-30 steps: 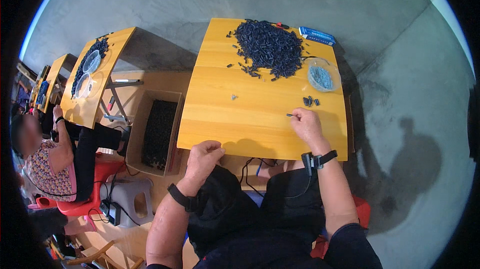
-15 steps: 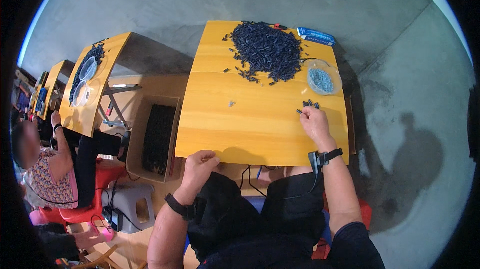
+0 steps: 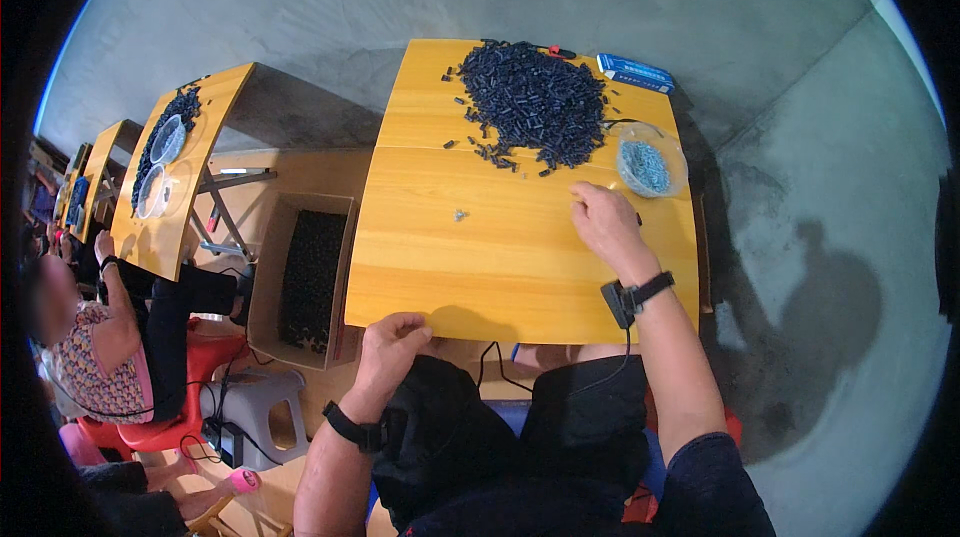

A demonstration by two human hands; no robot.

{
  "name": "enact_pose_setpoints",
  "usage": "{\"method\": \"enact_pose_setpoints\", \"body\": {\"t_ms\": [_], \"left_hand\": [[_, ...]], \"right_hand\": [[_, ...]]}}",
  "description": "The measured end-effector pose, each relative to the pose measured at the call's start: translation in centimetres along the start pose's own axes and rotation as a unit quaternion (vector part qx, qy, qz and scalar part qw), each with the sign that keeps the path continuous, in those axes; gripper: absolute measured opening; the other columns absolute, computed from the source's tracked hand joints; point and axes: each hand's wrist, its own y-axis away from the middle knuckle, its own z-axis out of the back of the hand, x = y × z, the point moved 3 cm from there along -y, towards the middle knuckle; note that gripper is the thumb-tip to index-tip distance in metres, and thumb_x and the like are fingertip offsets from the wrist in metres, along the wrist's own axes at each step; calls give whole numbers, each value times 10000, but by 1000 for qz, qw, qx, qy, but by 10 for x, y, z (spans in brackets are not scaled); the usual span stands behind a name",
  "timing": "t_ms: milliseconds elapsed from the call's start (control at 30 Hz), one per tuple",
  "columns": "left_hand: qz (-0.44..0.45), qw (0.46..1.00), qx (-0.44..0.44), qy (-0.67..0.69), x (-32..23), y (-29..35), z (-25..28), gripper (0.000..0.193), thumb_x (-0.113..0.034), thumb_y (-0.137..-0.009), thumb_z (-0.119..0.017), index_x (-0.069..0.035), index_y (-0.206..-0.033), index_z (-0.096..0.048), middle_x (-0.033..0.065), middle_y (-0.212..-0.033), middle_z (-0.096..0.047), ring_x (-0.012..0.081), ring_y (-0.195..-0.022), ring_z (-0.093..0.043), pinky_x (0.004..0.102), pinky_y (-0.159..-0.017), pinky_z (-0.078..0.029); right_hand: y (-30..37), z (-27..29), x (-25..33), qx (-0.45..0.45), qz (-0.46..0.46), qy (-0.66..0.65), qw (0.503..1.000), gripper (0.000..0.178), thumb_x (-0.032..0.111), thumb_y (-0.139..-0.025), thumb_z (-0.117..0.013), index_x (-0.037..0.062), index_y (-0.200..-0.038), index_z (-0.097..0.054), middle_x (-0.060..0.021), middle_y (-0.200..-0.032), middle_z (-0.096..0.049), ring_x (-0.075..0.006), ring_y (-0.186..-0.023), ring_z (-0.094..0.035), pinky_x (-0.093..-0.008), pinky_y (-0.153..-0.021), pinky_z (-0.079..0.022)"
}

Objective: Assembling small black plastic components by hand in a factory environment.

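Observation:
A heap of small dark tube-like pieces (image 3: 530,102) covers the far middle of the yellow table (image 3: 470,277). Just below its right part is my right hand (image 3: 610,227), over the tabletop with its fingers curled together; whatever they may hold is hidden. One loose dark piece (image 3: 640,220) shows beside that hand. A round clear tub (image 3: 650,162) of small light-blue pieces stands to its upper right. At the table's front left edge, my left hand (image 3: 393,345) has its thumb pressed toward curled fingers, and I cannot make out anything in them. Some tiny pale bits (image 3: 460,215) lie left of centre.
A blue box (image 3: 635,73) and a red-and-black tool (image 3: 562,52) lie at the far edge. On the floor left of the table is a cardboard box (image 3: 268,307) of dark pieces. Another person (image 3: 110,337) sits at a neighbouring table (image 3: 195,187), near a grey stool (image 3: 265,417).
My right hand has moved left and slightly away from me, from the small group of dark pieces toward the heap's near edge. My left hand stays at the table edge.

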Motion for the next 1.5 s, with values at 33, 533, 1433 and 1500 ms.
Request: {"method": "enact_pose_setpoints", "body": {"t_ms": [33,533,1433,1500], "left_hand": [[13,1000,5,1,-5,1,0,266,-92,-829,-675,82,-1027,-637,94,-869,-655,147,-762,-621,252,-685,-501],[60,993,36,97,-12,3,2,245,-53,-853,-648,94,-1046,-619,118,-889,-666,164,-766,-649,265,-701,-531],[-38,957,118,262,-56,27,-11,218,-36,-872,-646,17,-1083,-629,57,-902,-660,110,-788,-608,244,-728,-500],[-32,963,118,240,-55,27,-10,161,-56,-891,-638,22,-1031,-659,27,-871,-657,89,-771,-610,223,-712,-514]], "right_hand": [[-10,-5,3,-1,43,11,999,188,116,-838,-543,45,-988,-630,-215,-873,-655,-386,-825,-629,-476,-730,-499],[-55,-57,-1,92,10,125,988,140,89,-856,-498,-11,-884,-592,-242,-885,-646,-400,-851,-635,-489,-730,-511],[58,-2,169,232,248,-305,890,108,15,-798,-622,-1,-900,-591,-145,-759,-572,-329,-732,-591,-403,-643,-478],[60,-4,171,236,235,-320,887,125,23,-801,-629,1,-920,-597,-152,-780,-589,-333,-742,-602,-397,-647,-485]]}}
